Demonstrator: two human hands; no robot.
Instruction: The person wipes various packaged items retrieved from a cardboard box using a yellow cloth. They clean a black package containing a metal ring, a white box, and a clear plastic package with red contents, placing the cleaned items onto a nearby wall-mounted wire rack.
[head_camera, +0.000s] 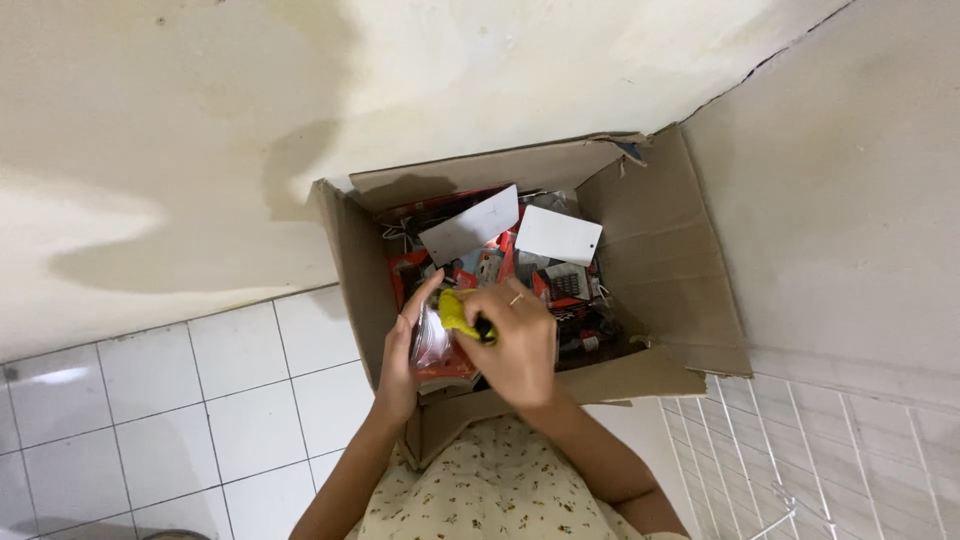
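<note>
Hands (405, 350) (520, 340) clasp yellow object (457, 312) — clear packet (432, 345) — over box (660, 260).

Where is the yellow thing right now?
In the head view, the yellow thing is between both hands, gripped by the right hand above the open cardboard box.

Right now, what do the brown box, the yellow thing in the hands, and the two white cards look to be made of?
Open brown box: corrugated cardboard, matte, with creased flaps and a torn edge.
Small yellow object pinched by the right hand: looks soft, perhaps cloth or rubber; unclear.
Clear packet held by the left hand: glossy plastic film, likely.
Two white rectangular cards: flat, matte; probably cardstock.
</note>
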